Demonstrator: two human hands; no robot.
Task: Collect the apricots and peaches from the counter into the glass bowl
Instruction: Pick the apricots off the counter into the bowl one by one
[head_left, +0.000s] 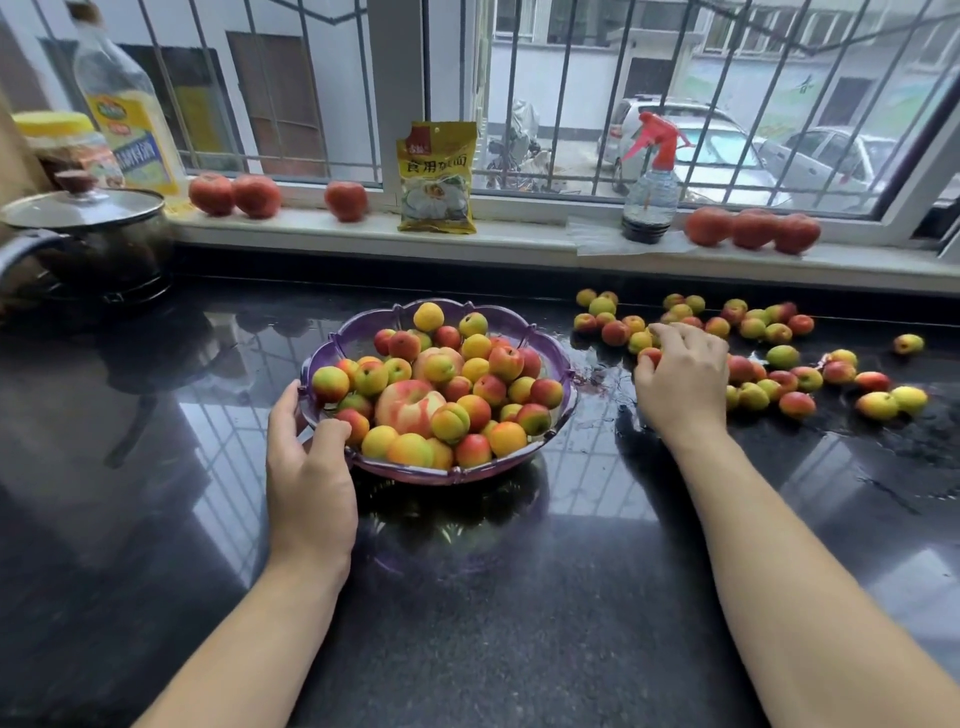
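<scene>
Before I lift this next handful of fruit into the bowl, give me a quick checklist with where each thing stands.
1. Left hand steadying the bowl by its near rim: ok.
2. Right hand has fruit gripped: ok, fingers curl over an apricot.
3. Room left in the bowl: not ok, already heaped.
4. Counter dry: not ok, wet patches by the loose apricots.
5. Clear path from hand to bowl: ok.

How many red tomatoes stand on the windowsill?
6: two beside the oil bottle, one left of the yellow packet, three right of the spray bottle.
</scene>
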